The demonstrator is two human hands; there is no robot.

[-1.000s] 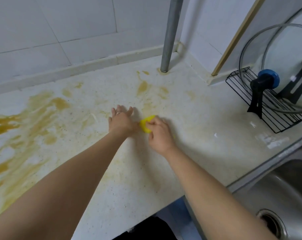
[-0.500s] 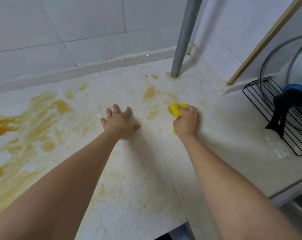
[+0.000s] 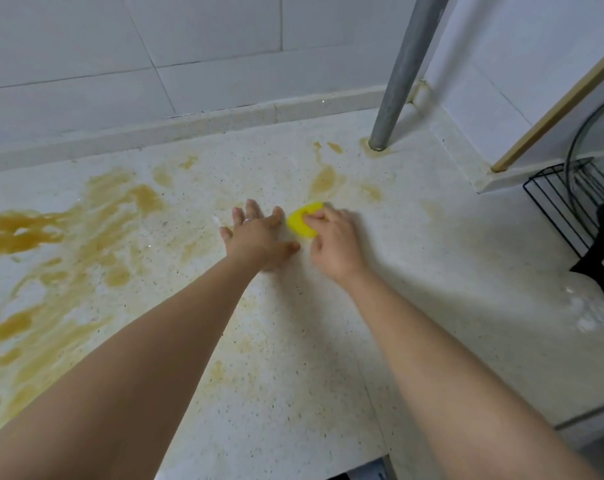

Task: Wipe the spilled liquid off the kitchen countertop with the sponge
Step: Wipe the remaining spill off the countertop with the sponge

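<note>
- Right hand [image 3: 335, 242] grips yellow sponge [image 3: 302, 220]; since half a second ago it has slid left, now just beside left hand [image 3: 259, 237].
- Left hand flat, fingers spread on countertop [image 3: 432, 289], unmoved.
- Speckled pale countertop, white tiled wall [image 3: 189, 46] far side.
- Brown spill [image 3: 68, 230]: one large left patch, smaller spots far of sponge.
- One grey pipe [image 3: 400, 74], one black rack [image 3: 570, 202] right.

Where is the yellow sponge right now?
The small yellow sponge sits mid-counter in the head view, gripped under the right hand, beside the flat left hand, just below a brown spill patch.
</note>
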